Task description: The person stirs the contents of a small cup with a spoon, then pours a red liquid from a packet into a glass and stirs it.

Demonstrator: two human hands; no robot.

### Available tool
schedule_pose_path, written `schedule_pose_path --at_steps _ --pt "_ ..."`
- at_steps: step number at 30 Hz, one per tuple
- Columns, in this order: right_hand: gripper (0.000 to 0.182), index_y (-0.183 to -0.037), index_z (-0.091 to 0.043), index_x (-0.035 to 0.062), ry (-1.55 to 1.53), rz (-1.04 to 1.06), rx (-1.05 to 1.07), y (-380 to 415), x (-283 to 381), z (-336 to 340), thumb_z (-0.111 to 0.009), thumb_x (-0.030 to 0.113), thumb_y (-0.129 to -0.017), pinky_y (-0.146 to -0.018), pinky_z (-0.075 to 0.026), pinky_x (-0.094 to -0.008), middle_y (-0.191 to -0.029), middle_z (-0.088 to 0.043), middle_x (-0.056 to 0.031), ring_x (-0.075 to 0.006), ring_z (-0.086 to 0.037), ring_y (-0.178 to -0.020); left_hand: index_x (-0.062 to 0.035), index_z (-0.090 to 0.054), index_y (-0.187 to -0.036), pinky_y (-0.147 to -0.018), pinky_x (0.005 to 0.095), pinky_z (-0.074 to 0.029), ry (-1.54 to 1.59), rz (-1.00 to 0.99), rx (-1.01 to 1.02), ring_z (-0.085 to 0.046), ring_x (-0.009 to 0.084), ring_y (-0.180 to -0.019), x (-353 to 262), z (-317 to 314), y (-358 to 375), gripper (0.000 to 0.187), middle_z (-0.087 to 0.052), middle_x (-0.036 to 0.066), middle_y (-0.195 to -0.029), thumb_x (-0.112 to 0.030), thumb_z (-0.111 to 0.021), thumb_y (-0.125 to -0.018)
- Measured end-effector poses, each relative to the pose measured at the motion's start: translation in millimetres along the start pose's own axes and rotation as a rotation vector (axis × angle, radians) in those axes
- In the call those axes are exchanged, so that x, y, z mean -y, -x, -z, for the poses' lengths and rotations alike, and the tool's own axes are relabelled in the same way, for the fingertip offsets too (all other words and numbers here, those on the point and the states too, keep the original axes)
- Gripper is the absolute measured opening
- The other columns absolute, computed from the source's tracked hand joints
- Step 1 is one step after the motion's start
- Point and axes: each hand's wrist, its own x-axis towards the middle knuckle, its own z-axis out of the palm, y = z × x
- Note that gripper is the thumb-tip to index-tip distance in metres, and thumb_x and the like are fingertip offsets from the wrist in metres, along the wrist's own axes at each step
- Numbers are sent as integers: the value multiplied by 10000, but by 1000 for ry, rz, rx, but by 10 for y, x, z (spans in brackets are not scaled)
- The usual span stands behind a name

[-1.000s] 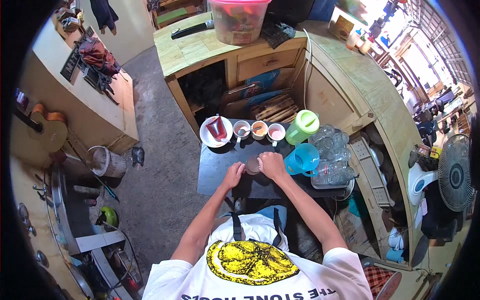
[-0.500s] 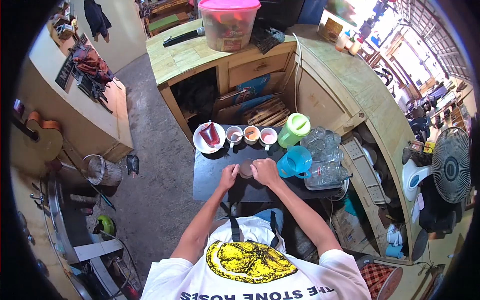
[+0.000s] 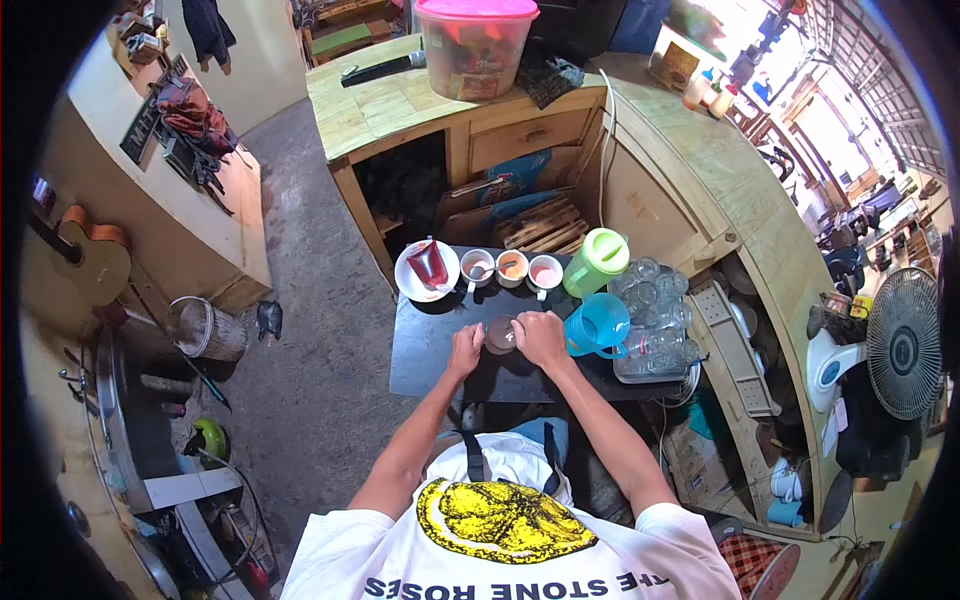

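My left hand (image 3: 467,350) and my right hand (image 3: 541,338) are both closed on opposite sides of a small round, brownish, see-through thing (image 3: 501,335). Its exact kind is too small to tell. Below it is the dark tabletop (image 3: 425,345). Beyond my hands stand a white bowl (image 3: 404,275) with a red-filled plastic packet (image 3: 430,268), a white cup (image 3: 477,268) with a spoon, a cup with orange contents (image 3: 513,267) and a cup with pinkish contents (image 3: 544,273). Right of my right hand are a blue pitcher (image 3: 597,325) and a green lidded pitcher (image 3: 597,263).
Several glass mugs (image 3: 655,315) crowd a tray at the table's right end. A wooden counter (image 3: 375,115) curves around behind, bearing a pink-lidded tub (image 3: 475,50). A fan (image 3: 903,340) stands at the far right. A bucket (image 3: 207,328) is on the floor at left.
The camera view has shifted slightly, so the surroundings appear a little further right. Both hands keep hold of the round brownish thing, with little visible movement.
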Motion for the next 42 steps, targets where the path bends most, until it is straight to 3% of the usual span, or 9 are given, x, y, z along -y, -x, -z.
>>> schedule_pose_path --at_steps 8,14,17,20,26,29,33,39,42 --pt "232 -709 -672 37 75 26 109 39 -26 91 -638 207 -864 -693 -475 -461 -747 -679 -150 -347 -651 -690 58 -550 -787 -629 499 -418 16 65 53 -563 483 -707 -10 -60 -87 484 -547 286 -721 -338 -428 -1038" --pt "238 -712 -687 27 -16 -9 -52 -19 -66 9 -654 223 -843 -702 -490 -460 -727 -675 -171 -361 -653 -689 66 -547 -808 -666 509 -430 -25 43 79 -571 502 -763 19 -31 -95 499 -556 305 -756 -361 -424 -1035" --pt "237 -726 -695 27 86 -49 13 -13 -36 72 -671 237 -832 -691 -489 -465 -710 -670 -169 -365 -654 -681 68 -547 -811 -678 514 -431 -45 18 121 -564 517 -795 28 0 -157 494 -550 316 -773 -356 -425 -1035" --pt "228 -726 -700 26 -42 -52 149 8 -69 46 -673 226 -831 -682 -499 -486 -713 -673 -177 -372 -662 -686 69 -546 -809 -680 514 -429 -48 29 170 -549 526 -815 3 31 -145 491 -540 324 -786 -349 -425 -1037" --pt "224 -730 -702 18 -5 -22 -21 -55 -61 88 -653 215 -825 -681 -531 -498 -727 -674 -202 -391 -672 -716 67 -549 -803 -674 504 -432 -21 14 155 -537 519 -789 90 5 -142 496 -533 320 -780 -350 -426 -1040" --pt "236 -738 -705 22 54 -39 181 -34 -71 56 -652 229 -837 -688 -529 -485 -735 -677 -191 -381 -669 -717 65 -558 -810 -676 499 -436 -30 22 201 -545 513 -780 70 41 -166 496 -536 314 -773 -355 -427 -1039" --pt "236 -733 -704 22 -12 15 162 -21 20 10 -655 228 -837 -680 -526 -484 -735 -679 -191 -371 -671 -716 66 -565 -807 -677 492 -442 -47 27 238 -559 498 -762 49 75 -184 507 -533 306 -755 -363 -427 -1039" --pt "235 -740 -704 15 87 -42 55 -76 -42 -9 -658 227 -831 -663 -530 -494 -738 -683 -194 -377 -678 -716 75 -558 -788 -652 478 -434 -32 39 252 -540 450 -668 111 63 -210 515 -522 292 -713 -363 -442 -1033" --pt "236 -760 -707 16 67 -89 177 -58 -42 52 -648 227 -848 -666 -532 -490 -753 -689 -191 -367 -682 -723 75 -532 -772 -594 429 -406 -29 -8 232 -435 242 -573 128 57 -192 468 -477 220 -637 -297 -451 -1044"
